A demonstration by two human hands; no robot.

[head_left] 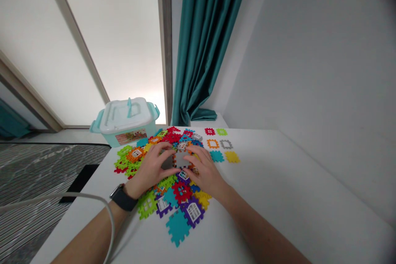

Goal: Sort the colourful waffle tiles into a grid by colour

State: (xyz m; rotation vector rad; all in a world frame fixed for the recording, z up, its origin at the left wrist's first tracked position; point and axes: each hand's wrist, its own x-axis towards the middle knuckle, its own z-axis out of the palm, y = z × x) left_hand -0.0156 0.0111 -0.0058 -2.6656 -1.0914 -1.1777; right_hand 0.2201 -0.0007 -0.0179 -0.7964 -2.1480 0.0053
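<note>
My left hand (154,163), with a dark watch on its wrist, curves around the left side of a grey interlocking tile (181,159) with orange toothed edges. Around the tile's right side, the fingers of my right hand (204,167) are bent, with thumb and fingertips at its edges. Some fingertip contact is hard to make out. Beneath and around both hands lies a pile of plastic tiles, among them a red tile (182,192), a purple window tile (193,211), a blue tile (178,227) and a lime green tile (147,205).
A turquoise box (130,126) with a white lid stands at the table's back left. Several single tiles, including a yellow one (232,157), lie in two columns right of the pile on the white table (272,198). A pale cable (86,195) crosses over my left forearm.
</note>
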